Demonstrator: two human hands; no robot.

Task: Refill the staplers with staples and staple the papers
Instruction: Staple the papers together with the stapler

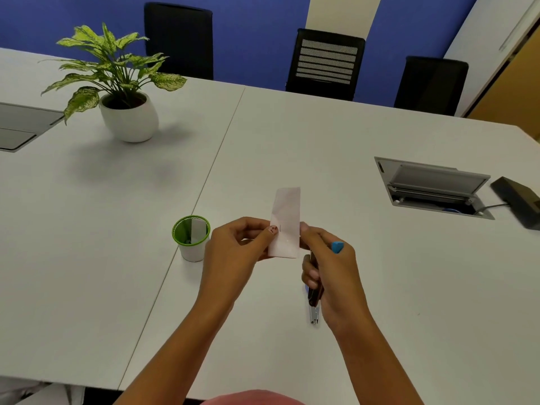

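Note:
A narrow folded strip of pale paper (287,211) stands upright above the white table (380,273), with a small staple visible near its middle. My left hand (236,247) pinches its left edge between thumb and fingers. My right hand (330,276) touches the paper's right edge with its thumb while gripping a stapler (315,299). The stapler has a blue end at the top and a metal end that points down toward me. A green-rimmed white cup (191,239) left of my hands holds another paper strip.
A potted plant (125,92) stands at the back left. An open cable box (432,188) is set into the table at the right, with a black device (517,200) beside it. Three black chairs (324,64) line the far edge.

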